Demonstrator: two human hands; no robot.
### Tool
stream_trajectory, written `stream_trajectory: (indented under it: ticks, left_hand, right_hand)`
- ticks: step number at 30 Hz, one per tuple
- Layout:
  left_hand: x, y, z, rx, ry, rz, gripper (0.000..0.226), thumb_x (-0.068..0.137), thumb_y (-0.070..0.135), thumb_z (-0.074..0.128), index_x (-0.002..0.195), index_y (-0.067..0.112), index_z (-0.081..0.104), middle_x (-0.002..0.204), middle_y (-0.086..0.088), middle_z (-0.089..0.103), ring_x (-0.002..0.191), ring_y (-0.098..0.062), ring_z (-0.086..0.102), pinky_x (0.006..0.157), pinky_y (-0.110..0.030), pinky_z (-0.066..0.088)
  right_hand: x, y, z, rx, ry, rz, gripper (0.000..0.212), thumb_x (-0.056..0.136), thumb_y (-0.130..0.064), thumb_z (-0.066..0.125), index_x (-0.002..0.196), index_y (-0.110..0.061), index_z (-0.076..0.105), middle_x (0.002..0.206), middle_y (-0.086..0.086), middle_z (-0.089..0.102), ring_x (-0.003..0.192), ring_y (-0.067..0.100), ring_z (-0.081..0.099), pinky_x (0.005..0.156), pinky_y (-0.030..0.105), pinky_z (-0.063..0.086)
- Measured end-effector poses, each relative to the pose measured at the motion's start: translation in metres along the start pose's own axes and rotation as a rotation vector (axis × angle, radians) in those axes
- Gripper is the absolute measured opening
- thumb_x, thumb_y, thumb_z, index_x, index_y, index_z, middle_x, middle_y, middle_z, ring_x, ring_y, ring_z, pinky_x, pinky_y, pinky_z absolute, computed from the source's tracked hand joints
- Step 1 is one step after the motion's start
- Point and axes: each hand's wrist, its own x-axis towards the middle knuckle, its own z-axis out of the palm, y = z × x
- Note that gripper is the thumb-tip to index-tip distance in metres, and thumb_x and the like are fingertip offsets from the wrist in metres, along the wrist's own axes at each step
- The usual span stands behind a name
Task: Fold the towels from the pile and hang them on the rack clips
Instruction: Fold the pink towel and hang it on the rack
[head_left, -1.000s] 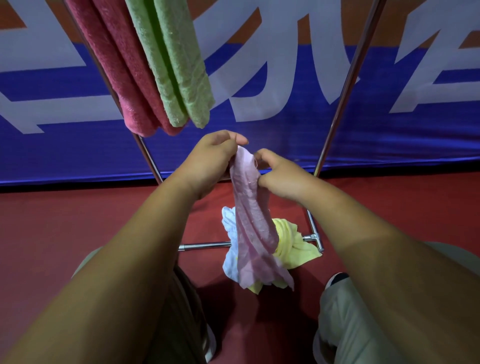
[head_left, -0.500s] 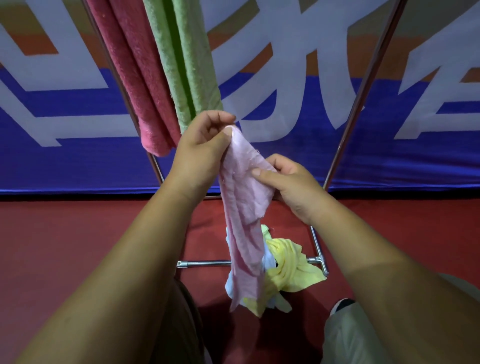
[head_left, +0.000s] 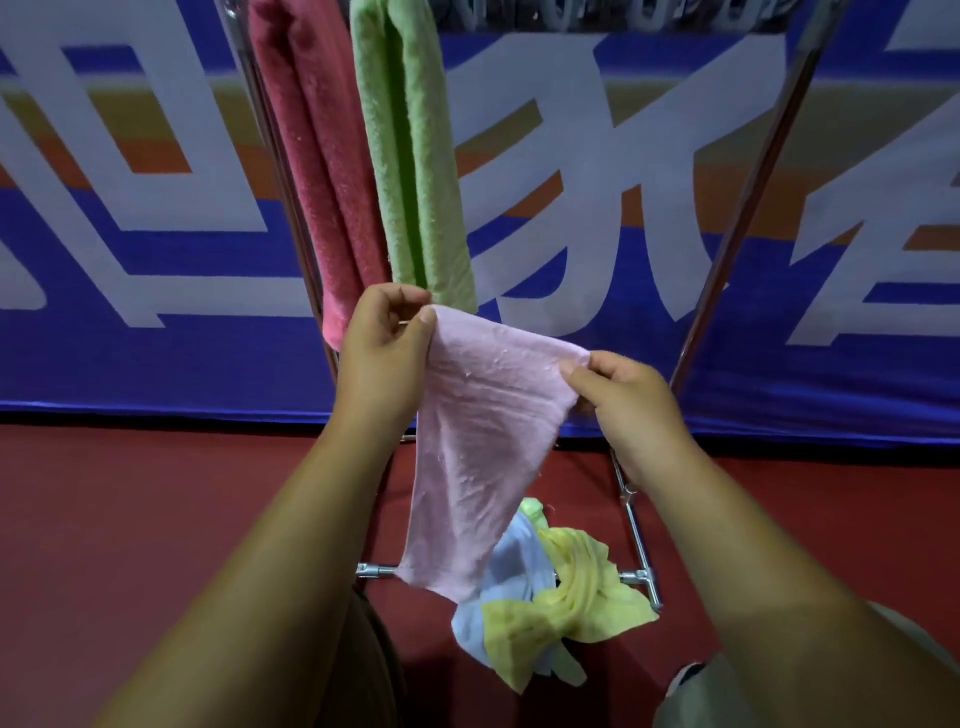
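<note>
A pale pink towel (head_left: 483, 441) hangs spread between my hands. My left hand (head_left: 382, 343) pinches its upper left corner and my right hand (head_left: 618, 389) pinches the upper right corner, a little lower. Its bottom edge dangles just above the pile (head_left: 550, 608) of yellow, light blue and green towels on the floor by the rack's base bar. A dark pink towel (head_left: 306, 171) and a green towel (head_left: 415, 156) hang folded from the top of the metal rack (head_left: 748, 208). A row of clips (head_left: 597, 13) shows at the top edge.
A blue banner (head_left: 779, 338) with large white characters stands behind the rack. The floor (head_left: 130, 519) is red. The rack's base bar (head_left: 641, 556) runs along the floor beside the pile. My knees show at the bottom corners.
My hands have moved apart and the pink towel, bunched before, is now stretched out flat between them. The view has tilted upward, showing more of the hanging towels and the clips.
</note>
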Motion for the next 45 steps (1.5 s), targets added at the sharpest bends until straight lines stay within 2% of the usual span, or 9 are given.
stream_trajectory:
  ticks: [4,10,14,17,21,28,37,41,45]
  left_hand:
    - [-0.004,0.027,-0.009,-0.049,0.051,0.006,0.01,0.101,0.018,0.071,0.106,0.027,0.069,0.098,0.003,0.073,0.087,-0.013,0.068,0.087,-0.046,0.061]
    - [-0.005,0.079,-0.023,-0.148,0.088,0.032,0.012,0.101,0.02,0.072,0.104,0.03,0.067,0.103,0.0,0.071,0.085,-0.016,0.068,0.06,-0.036,0.06]
    - [-0.005,0.113,-0.029,-0.195,0.057,0.097,0.014,0.1,0.017,0.073,0.101,0.029,0.066,0.106,-0.001,0.07,0.095,-0.019,0.07,0.08,-0.04,0.066]
    - [-0.006,0.134,-0.032,-0.21,0.045,0.117,0.013,0.1,0.017,0.074,0.1,0.029,0.067,0.103,0.001,0.071,0.093,-0.016,0.07,0.077,-0.034,0.063]
    - [-0.012,0.155,-0.034,-0.186,0.032,0.161,0.011,0.101,0.017,0.074,0.105,0.024,0.067,0.097,0.004,0.07,0.085,-0.012,0.065,0.073,-0.027,0.06]
    - [-0.019,0.163,-0.029,-0.087,0.023,0.111,0.014,0.102,0.022,0.074,0.115,0.019,0.07,0.104,-0.003,0.076,0.088,-0.012,0.071,0.09,-0.038,0.065]
    - [-0.032,0.162,-0.035,0.009,0.032,0.139,0.027,0.095,0.008,0.071,0.117,0.024,0.073,0.098,0.007,0.076,0.086,-0.002,0.071,0.072,-0.015,0.055]
    - [-0.035,0.163,-0.04,0.032,0.015,0.153,0.034,0.092,0.003,0.068,0.112,0.029,0.077,0.103,0.008,0.077,0.095,-0.006,0.073,0.077,-0.016,0.059]
    - [-0.037,0.161,-0.043,0.004,0.066,0.149,0.027,0.096,0.012,0.069,0.112,0.03,0.081,0.102,0.012,0.08,0.097,-0.002,0.073,0.084,-0.018,0.06]
  right_hand:
    - [-0.009,-0.037,-0.008,0.115,-0.006,-0.048,0.017,0.107,-0.019,0.067,0.112,-0.013,0.083,0.105,0.01,0.084,0.092,0.016,0.076,0.094,0.047,0.062]
    - [-0.023,-0.104,-0.012,0.313,-0.045,-0.068,0.024,0.11,-0.019,0.064,0.126,-0.011,0.079,0.112,0.011,0.084,0.103,0.027,0.08,0.095,0.044,0.063]
    - [-0.027,-0.143,-0.014,0.454,-0.08,-0.123,0.02,0.11,-0.017,0.061,0.121,-0.012,0.077,0.116,0.017,0.079,0.102,0.029,0.074,0.091,0.048,0.059]
    - [-0.032,-0.165,-0.016,0.529,-0.081,-0.146,0.017,0.112,-0.015,0.059,0.116,-0.013,0.075,0.111,0.013,0.079,0.101,0.026,0.075,0.092,0.045,0.061]
    - [-0.039,-0.186,-0.024,0.497,-0.019,-0.19,0.016,0.111,-0.016,0.061,0.112,-0.017,0.077,0.101,0.006,0.082,0.094,0.022,0.077,0.083,0.039,0.064]
    - [-0.049,-0.192,-0.032,0.414,0.08,-0.172,0.016,0.109,-0.014,0.065,0.109,-0.014,0.08,0.104,0.012,0.084,0.099,0.028,0.079,0.103,0.054,0.061]
    - [-0.061,-0.178,-0.033,0.306,0.067,-0.175,0.019,0.107,-0.025,0.071,0.1,-0.011,0.08,0.102,0.015,0.084,0.097,0.034,0.08,0.099,0.061,0.061]
    - [-0.062,-0.173,-0.028,0.283,0.074,-0.181,0.025,0.106,-0.032,0.072,0.1,-0.009,0.081,0.104,0.017,0.084,0.109,0.045,0.077,0.101,0.065,0.06]
    - [-0.064,-0.171,-0.023,0.272,0.073,-0.186,0.031,0.106,-0.034,0.071,0.103,-0.005,0.08,0.108,0.019,0.082,0.106,0.038,0.079,0.103,0.062,0.058]
